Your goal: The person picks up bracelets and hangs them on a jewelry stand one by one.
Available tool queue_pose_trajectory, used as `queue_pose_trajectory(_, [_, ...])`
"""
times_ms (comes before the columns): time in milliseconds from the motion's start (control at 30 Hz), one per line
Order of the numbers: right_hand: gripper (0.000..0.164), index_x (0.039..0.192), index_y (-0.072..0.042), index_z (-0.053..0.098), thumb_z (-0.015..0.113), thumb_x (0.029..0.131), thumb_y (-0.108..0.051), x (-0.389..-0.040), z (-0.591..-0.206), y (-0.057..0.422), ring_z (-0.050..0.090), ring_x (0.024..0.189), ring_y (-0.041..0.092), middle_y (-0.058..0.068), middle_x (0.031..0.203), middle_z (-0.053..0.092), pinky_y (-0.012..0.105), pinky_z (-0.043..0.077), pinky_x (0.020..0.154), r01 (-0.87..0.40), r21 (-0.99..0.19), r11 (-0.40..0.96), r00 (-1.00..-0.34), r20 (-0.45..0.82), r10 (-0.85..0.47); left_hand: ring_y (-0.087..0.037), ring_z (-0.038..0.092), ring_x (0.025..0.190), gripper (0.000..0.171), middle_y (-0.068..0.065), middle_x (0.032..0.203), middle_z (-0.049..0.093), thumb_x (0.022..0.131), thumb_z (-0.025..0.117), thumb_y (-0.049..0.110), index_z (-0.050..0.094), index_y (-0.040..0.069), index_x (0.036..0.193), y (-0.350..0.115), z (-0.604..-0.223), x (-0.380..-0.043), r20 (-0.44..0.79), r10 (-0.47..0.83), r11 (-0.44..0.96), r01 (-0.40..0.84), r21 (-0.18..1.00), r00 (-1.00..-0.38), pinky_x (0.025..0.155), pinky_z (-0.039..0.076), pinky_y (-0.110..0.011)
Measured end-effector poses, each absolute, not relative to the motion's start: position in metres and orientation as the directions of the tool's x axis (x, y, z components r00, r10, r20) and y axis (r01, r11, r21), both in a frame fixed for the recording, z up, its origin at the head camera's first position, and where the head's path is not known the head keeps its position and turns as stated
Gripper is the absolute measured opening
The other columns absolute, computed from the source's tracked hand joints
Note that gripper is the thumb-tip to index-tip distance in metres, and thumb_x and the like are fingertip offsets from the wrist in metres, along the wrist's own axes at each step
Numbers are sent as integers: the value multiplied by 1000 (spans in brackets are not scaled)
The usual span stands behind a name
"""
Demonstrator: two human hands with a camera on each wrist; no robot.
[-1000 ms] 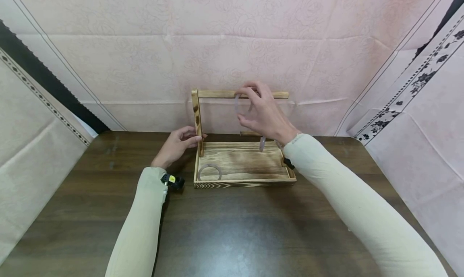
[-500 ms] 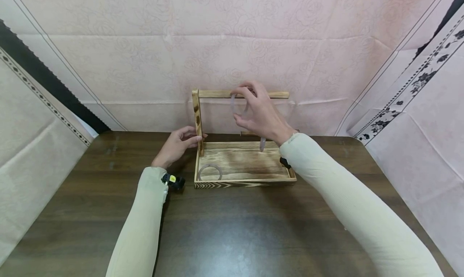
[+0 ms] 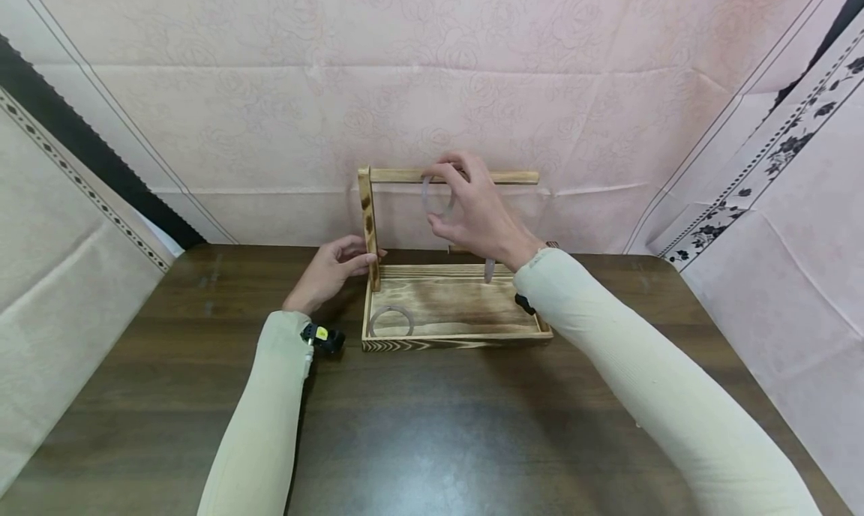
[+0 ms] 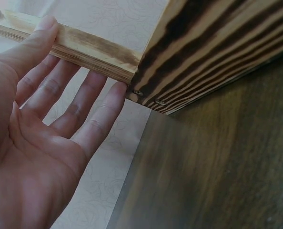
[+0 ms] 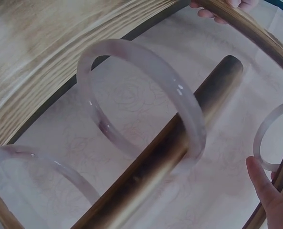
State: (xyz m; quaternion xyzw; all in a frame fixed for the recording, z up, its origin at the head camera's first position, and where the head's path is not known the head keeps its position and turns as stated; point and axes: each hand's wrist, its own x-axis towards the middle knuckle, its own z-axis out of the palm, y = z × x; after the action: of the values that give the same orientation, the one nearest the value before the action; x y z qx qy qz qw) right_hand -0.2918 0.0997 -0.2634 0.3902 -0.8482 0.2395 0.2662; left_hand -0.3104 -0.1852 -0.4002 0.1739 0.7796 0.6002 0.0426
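A wooden stand has a left post (image 3: 367, 216) carrying an upper bar (image 3: 398, 175). My left hand (image 3: 327, 272) grips the post low down, thumb on one side and fingers behind, as the left wrist view shows. My right hand (image 3: 475, 208) pinches a pale translucent bangle (image 3: 425, 195) upright at the upper bar, which it overlaps. In the right wrist view, a similar bangle (image 5: 179, 90) hangs round the lower bar (image 5: 136, 181); another bangle (image 5: 17, 151) shows beside it, partly cut off. One more bangle (image 3: 391, 308) lies in the stand's tray (image 3: 459, 343), front left corner.
The stand sits near the back edge of a dark wooden table (image 3: 432, 426). A pale floral cloth (image 3: 432, 111) hangs behind it. My right forearm (image 3: 628, 358) covers the tray's right end.
My right hand has slid left along the upper bar with the bangle. My left hand stays on the post, and the bangle in the tray has not moved.
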Motion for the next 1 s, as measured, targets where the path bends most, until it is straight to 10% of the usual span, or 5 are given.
queue_pose_trajectory(1000, [53, 131, -10, 58, 80, 84, -16, -296, -263, 86, 48, 125, 30, 16, 134, 50, 43, 44, 110, -819, -176, 545, -514, 647, -563, -17, 67, 115, 38, -15, 130, 70, 100, 67, 29, 63, 5, 129, -183, -399, -308, 140, 313, 223, 216, 950, -939, 104, 56, -47])
